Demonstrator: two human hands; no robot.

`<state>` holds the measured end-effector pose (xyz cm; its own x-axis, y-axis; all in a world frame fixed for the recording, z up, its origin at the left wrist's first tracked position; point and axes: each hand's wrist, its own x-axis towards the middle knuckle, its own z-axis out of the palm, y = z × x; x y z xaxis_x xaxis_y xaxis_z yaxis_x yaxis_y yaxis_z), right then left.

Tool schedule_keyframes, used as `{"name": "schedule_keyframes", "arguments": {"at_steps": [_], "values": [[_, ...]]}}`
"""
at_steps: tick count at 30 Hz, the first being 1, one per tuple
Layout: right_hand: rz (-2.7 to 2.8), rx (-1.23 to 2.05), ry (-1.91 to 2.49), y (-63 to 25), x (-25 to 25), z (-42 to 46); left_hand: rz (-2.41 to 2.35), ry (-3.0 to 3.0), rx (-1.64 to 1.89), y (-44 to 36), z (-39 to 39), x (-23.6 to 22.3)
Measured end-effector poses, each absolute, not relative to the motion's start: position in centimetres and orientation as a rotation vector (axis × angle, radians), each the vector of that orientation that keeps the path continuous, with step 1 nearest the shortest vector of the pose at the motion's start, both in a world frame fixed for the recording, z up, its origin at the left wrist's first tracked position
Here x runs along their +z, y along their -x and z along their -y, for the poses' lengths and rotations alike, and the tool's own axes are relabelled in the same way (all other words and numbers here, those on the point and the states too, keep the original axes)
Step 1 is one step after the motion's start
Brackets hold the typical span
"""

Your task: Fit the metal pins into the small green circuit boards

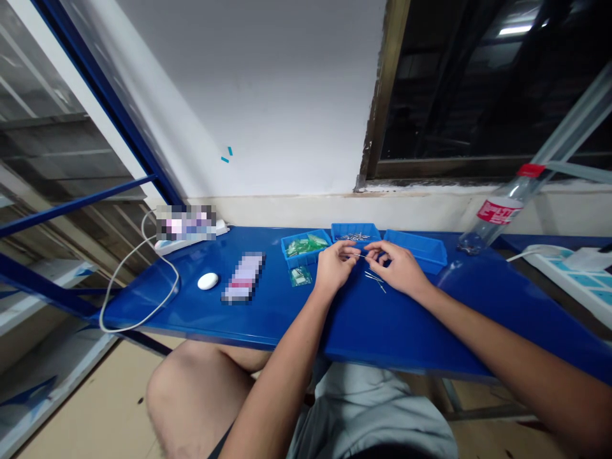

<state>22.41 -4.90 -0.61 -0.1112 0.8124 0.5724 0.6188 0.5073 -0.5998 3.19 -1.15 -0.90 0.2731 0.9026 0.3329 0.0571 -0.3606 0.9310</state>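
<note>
My left hand [336, 266] and my right hand [396, 268] face each other over the blue table, fingertips pinched. A thin metal rod [360, 255] spans the small gap, one end in each hand. Several similar thin rods [375, 278] lie loose on the tabletop just below my right hand. Behind the hands, a blue bin [354, 228] holds a heap of shiny slim metal pieces. Left of it stands another blue bin [306, 259] filled with green packets. In front of that bin lies a small clear-and-green packet [300, 276]. A third blue bin [415, 245] sits behind my right hand.
On the blue table [268, 319], a phone-like blurred slab [243, 278] and a white oval case [208, 281] lie left. Power strips [196, 237] sit at both ends, a white cable [109, 293] looping off the left. A clear red-capped bottle [497, 210] stands at right.
</note>
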Motion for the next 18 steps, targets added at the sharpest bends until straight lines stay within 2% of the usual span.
{"name": "schedule_keyframes", "arguments": {"at_steps": [5,18], "values": [[1.857,0.299,1.174,-22.1,-0.3,5.3,-0.736,-1.489,1.225,-3.5,1.1,-0.7],[1.706,0.305,1.236,-22.4,-0.7,5.2,-0.949,-1.707,1.089,-2.9,2.3,0.1]]}}
